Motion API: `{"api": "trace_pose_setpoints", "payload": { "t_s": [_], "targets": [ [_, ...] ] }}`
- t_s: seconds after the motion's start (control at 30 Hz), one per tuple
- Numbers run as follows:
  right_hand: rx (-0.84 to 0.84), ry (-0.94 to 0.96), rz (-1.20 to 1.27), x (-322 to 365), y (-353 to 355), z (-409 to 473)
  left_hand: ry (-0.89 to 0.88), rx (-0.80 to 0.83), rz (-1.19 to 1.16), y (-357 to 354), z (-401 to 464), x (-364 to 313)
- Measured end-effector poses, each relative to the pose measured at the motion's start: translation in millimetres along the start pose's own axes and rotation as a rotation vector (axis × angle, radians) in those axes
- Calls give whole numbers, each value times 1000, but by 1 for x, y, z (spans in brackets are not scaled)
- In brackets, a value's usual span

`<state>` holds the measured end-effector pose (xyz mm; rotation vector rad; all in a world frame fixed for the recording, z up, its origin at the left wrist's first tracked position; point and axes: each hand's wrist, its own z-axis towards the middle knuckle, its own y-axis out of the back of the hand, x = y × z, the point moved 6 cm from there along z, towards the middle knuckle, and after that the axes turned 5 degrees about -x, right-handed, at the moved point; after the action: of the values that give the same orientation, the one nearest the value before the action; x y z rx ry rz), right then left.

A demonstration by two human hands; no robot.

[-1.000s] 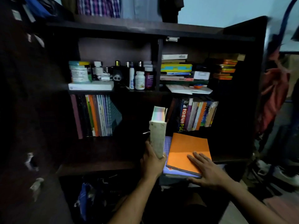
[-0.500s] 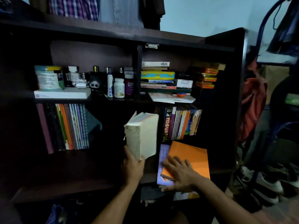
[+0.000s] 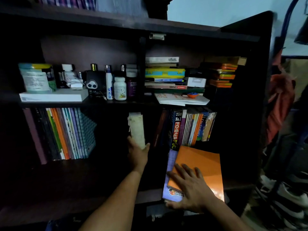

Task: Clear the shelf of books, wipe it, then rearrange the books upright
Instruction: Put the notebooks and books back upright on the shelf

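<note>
While the left hand [image 3: 138,154] is gripping the foot of a thick pale book [image 3: 137,129], several spines are showing legible print: "2013-14 No.1 FOCUS PSC" on a dark upright book [image 3: 175,130], "Dictionary" on an orange-and-blue spine [image 3: 200,127], "target" upside down on a white volume [image 3: 161,60] topping the flat stack above, "MARK" upside down on a lower one [image 3: 165,87], and "GAME" partly readable on the purple cover [image 3: 171,179].

Pale book is standing upright, spine toward the camera, in the middle of the lower shelf [image 3: 93,170]; thumb and fingers are curling round its lower end, thumb on the right edge, palm beneath it.

Right hand [image 3: 191,187] is lying flat with fingers spread and straight on the orange book [image 3: 200,167], which is resting on the purple cover at the shelf's right front edge; the thumb is hooking over the near edge of the stack.

Against the frame half a second back: the pale book was tilting with its broad page block facing out and held nearer the camera; now it is vertical and farther in, top just under the upper shelf board [image 3: 116,104]. Right hand is remaining on the orange book, fingers spread as before.

Left group of upright books [image 3: 66,134] is leaning slightly. Bottles [image 3: 120,88] are lining the upper shelf.
</note>
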<state>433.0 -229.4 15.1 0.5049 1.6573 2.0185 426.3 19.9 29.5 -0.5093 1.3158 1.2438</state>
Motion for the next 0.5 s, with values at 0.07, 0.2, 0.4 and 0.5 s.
{"api": "trace_pose_setpoints", "payload": {
  "t_s": [0.07, 0.2, 0.4, 0.5],
  "targets": [
    [-12, 6, 0, 0, -2, 0, 5, 106, 3, -25, 7, -8],
    [-6, -4, -11, -1, -2, 1, -97, 272, 44, -60, 14, -16],
    [-4, -16, 0, 0, 0, 1, -173, 264, 132, -64, 31, -3],
    [42, -25, -8, 0, 0, 1, -171, 227, 294, -59, 35, -7]
  ]
}}
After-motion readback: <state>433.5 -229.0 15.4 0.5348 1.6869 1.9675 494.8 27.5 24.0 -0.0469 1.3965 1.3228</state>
